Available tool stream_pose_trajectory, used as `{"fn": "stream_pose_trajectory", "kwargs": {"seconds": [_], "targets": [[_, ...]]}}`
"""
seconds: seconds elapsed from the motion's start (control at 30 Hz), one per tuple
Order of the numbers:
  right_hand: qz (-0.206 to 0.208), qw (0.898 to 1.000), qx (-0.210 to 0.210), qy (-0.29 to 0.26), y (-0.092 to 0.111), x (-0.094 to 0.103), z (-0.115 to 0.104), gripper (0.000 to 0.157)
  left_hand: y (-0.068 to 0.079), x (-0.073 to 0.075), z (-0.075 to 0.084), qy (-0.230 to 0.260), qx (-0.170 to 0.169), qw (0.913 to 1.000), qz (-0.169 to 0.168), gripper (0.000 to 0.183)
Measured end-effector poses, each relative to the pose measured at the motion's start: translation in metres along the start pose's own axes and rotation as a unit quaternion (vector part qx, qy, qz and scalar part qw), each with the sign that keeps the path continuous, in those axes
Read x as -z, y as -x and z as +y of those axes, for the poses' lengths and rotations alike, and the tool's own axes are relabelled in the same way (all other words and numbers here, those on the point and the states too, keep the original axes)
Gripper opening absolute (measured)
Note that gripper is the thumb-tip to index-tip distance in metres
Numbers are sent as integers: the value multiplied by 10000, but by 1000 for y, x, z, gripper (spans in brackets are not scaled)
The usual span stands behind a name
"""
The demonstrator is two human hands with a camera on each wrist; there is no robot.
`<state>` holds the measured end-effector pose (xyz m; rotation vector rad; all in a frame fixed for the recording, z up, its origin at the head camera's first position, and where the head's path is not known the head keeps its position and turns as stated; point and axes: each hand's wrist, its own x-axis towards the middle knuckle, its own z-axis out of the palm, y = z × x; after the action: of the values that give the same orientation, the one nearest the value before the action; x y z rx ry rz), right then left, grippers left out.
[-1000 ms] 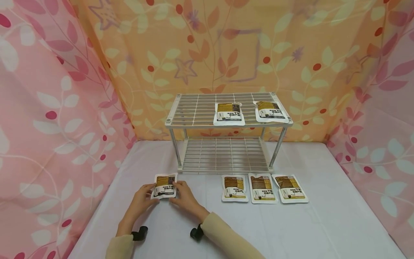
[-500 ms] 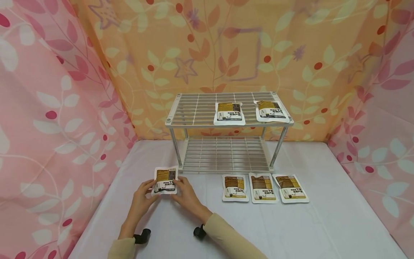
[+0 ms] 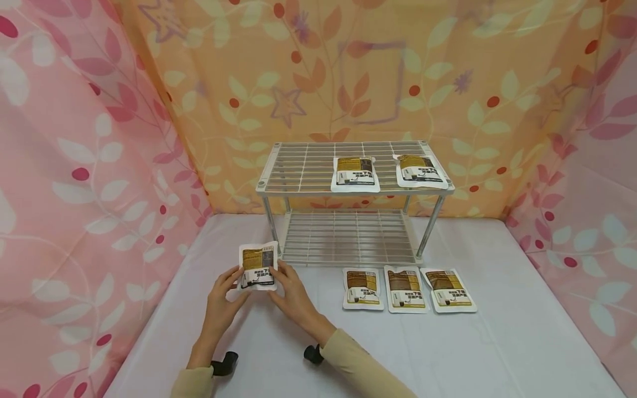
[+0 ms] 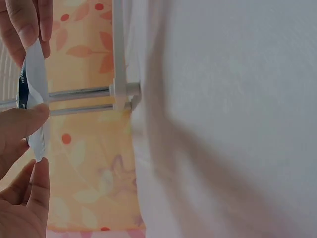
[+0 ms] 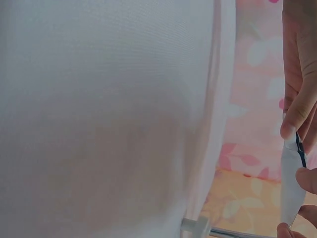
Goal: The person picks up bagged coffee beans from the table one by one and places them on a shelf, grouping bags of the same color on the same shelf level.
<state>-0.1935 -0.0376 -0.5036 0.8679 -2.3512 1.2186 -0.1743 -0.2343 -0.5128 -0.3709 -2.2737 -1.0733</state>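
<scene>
A flat white-edged pouch with a brown, dark and white printed front is held up in front of the rack's left end, front toward me. My left hand grips its left edge, and my right hand grips its right edge. Seen edge-on, the pouch is thin and bulges slightly in the left wrist view. Fingers of both hands pinch the same pouch in the right wrist view. It appears raised off the table.
A two-tier white wire rack stands at the back. Two similar pouches, a left one and a right one, lie on its top tier. Three more pouches lie in a row on the white tablecloth. Patterned curtains surround the table.
Both hands have lifted the pouch upward and slightly right, tilting its front more toward me. The rack and the other pouches stay where they were.
</scene>
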Motion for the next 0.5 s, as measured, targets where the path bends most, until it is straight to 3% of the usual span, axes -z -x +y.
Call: {"fn": "stream_pose_trajectory", "kwargs": {"seconds": [0.5], "targets": [[472,9984,277,-100,-3,27,-10,54,-17,-8,27,73,-502,9980,388,68]]}}
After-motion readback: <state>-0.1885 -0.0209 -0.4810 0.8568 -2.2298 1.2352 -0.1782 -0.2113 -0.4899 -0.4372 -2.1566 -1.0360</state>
